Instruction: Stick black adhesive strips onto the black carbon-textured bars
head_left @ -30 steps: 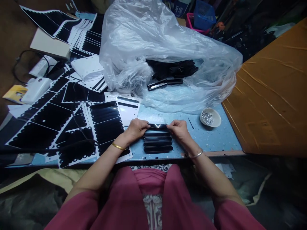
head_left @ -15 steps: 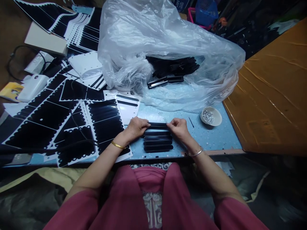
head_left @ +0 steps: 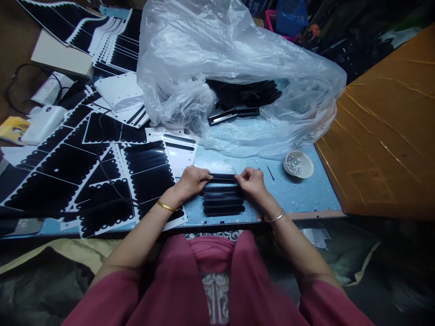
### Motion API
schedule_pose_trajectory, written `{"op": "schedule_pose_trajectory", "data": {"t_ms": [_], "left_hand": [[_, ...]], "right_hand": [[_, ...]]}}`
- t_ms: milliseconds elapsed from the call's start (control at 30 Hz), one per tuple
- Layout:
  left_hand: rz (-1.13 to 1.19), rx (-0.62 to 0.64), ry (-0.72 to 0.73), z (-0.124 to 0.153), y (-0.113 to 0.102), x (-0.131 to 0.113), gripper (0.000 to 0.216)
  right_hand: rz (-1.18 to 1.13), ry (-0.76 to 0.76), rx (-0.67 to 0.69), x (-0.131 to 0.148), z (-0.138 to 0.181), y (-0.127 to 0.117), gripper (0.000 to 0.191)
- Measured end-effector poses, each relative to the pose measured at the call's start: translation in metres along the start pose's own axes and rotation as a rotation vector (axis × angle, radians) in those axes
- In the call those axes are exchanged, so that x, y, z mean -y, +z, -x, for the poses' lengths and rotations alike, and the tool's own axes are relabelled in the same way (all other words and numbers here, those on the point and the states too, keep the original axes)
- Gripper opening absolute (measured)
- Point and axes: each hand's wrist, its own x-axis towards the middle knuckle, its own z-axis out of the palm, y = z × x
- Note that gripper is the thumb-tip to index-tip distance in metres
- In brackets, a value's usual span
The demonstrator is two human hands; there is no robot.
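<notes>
A narrow black strip (head_left: 223,177) with rounded ends is stretched between my two hands, just above the table. My left hand (head_left: 193,181) pinches its left end and my right hand (head_left: 252,182) pinches its right end; the fingers hide both tips. Below it, on the blue speckled table (head_left: 272,199), several similar black strips (head_left: 223,203) lie parallel in a neat column. Left of my left hand, a sheet with black strips (head_left: 151,176) spreads under my wrist. A thin dark pin-like tool (head_left: 270,172) rests to the right of my right hand.
A white bowl (head_left: 307,166) of small silvery pieces stands at the right. Behind my hands, a big clear plastic bag (head_left: 190,50) holds black strips (head_left: 260,93). A brown taped carton (head_left: 384,127) borders the right side. Sheets, a dark cable (head_left: 112,181) and a beige box (head_left: 61,52) crowd the left.
Both hands hold the black strip in nearly the same place. The whole view has shifted very slightly.
</notes>
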Motion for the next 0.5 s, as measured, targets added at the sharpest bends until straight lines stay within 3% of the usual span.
{"op": "schedule_pose_trajectory", "data": {"t_ms": [100,367,500], "left_hand": [[0.011,-0.003,-0.004,0.0001,0.0001,0.0001,0.02],[0.029,0.068,-0.072,-0.0019,-0.0024,0.0002,0.019],[0.02,0.122,-0.151,-0.0051,-0.0076,-0.0023,0.018]], "right_hand": [[-0.025,0.03,-0.004,-0.0071,-0.0022,-0.0018,0.034],[-0.425,0.164,0.125,-0.0107,0.0019,-0.0014,0.043],[-0.374,0.108,0.164,-0.007,0.001,-0.0014,0.047]]}}
